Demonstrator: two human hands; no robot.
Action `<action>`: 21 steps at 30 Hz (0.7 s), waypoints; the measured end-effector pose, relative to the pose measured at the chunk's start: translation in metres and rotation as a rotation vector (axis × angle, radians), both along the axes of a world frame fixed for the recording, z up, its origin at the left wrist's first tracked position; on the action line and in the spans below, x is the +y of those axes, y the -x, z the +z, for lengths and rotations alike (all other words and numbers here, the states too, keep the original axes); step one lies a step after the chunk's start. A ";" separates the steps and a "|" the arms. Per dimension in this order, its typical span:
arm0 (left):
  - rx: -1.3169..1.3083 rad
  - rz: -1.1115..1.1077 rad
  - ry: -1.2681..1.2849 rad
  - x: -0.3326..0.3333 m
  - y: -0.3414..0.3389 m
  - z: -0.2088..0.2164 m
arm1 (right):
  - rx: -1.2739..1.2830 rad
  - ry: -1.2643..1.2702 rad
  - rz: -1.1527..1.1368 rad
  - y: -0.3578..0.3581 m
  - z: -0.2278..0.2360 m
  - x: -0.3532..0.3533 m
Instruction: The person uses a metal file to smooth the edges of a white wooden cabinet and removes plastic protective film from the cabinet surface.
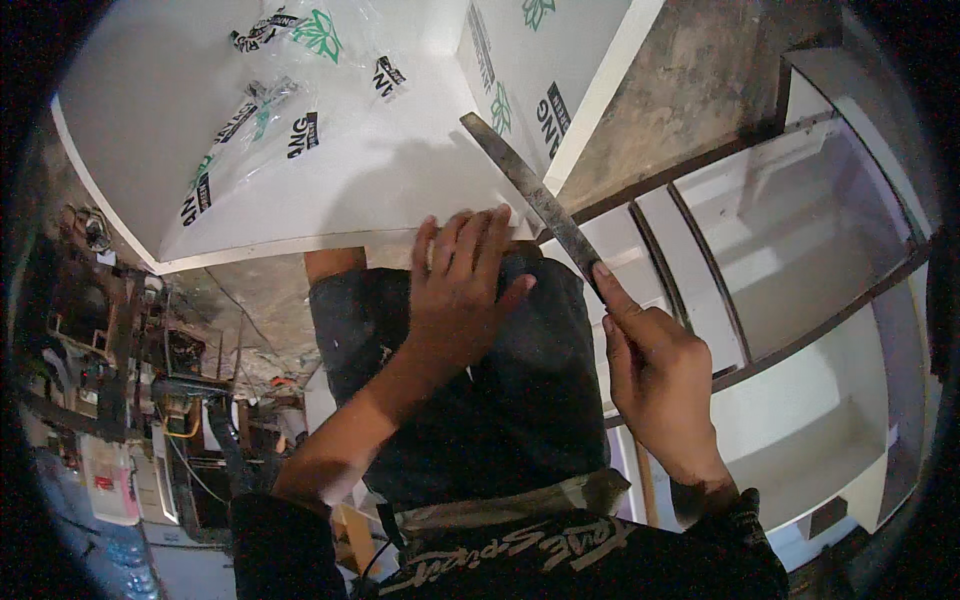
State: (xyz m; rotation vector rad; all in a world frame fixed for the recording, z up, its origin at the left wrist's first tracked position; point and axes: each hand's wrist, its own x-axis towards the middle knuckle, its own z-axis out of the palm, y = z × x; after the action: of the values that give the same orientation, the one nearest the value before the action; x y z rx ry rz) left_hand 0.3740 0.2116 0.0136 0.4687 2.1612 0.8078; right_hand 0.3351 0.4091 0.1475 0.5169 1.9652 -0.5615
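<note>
I've got the right hand [660,365] gripping a file [545,207], slanting ahead of it over the cabinet's [300,225] corner, left hand [462,270] open at the edge, film [245,125] still inside; edge work done or left, I can't tell.

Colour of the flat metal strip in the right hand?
Dull, mottled dark grey; the metal strip shows best in the head view.

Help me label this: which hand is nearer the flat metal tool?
Right. The right hand holds the tool at its lower end; the left hand is apart, left of it.
</note>
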 end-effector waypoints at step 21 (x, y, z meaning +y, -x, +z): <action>-0.048 0.883 -0.214 0.105 0.014 -0.002 | 0.285 -0.095 0.252 0.035 0.003 0.021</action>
State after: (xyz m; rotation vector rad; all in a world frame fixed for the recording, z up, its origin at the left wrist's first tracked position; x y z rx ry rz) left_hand 0.3598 0.3166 0.0115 -0.4558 2.2199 1.5009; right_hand 0.3005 0.4298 0.1508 0.2501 2.2950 -0.3999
